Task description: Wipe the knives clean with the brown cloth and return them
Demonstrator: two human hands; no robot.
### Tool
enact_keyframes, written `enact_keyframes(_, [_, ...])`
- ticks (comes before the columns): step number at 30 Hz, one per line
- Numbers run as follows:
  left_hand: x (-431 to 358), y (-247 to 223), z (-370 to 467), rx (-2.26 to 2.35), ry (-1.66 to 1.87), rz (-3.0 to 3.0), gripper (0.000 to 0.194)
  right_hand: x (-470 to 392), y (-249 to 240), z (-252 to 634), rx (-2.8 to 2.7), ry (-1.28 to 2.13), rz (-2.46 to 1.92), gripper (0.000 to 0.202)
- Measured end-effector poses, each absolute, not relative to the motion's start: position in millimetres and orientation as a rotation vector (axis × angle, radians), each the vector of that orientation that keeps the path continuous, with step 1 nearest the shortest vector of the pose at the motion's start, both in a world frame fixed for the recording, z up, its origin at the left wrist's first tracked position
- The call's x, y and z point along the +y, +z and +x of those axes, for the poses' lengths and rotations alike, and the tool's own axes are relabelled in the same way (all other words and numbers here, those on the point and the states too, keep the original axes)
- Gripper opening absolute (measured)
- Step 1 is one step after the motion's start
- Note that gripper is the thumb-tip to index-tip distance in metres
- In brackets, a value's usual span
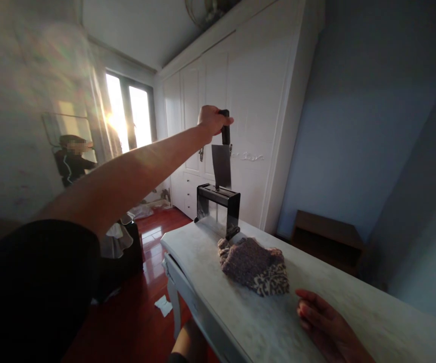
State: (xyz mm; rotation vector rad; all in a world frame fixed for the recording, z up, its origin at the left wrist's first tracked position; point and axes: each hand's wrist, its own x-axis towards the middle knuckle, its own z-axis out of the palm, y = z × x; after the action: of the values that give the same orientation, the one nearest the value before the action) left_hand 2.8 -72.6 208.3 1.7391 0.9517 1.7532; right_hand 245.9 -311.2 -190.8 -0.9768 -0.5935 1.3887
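My left hand (213, 121) grips the black handle of a wide-bladed knife (222, 164), raised upright over a black knife holder (220, 195). The blade's lower end meets the slotted top of the holder; whether its tip is inside I cannot tell. The holder stands near the far end of the white table (210, 259). In front of it lies a crumpled brown and cream patterned cloth (255, 264). My right hand (325, 322) is above the table at the lower right, to the right of the cloth, its fingers loosely bent and apart with nothing in them.
A white wardrobe (248, 116) stands behind the table, with a low brown cabinet (327, 232) against the wall at right. White paper (164, 305) lies on the red floor. A person (74, 159) shows in a mirror at left, near a dark item with plastic.
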Motion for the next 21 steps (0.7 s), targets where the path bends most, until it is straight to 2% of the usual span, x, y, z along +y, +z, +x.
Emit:
enact_keyframes(6, [-120.9,199.9,9.4,0.869,1.703,1.753,0.020,-322.7,-166.8,235.5,-0.520,1.387,-1.069,0.051])
enact_keyframes(12, [-155.2,175.9,28.3,0.676,1.637,1.934,0.015,-321.8,-171.6,238.5,-0.538,1.408,-1.060,0.050])
enact_keyframes(16, [-166.9,151.5,45.4,0.342,1.588,2.035,0.016,-320.9,-174.8,242.1,-0.557,1.431,-1.053,0.048])
enact_keyframes(21, [-183.3,101.2,64.3,0.064,1.518,2.018,0.027,-321.5,-173.0,241.7,-0.609,1.444,-0.994,0.040])
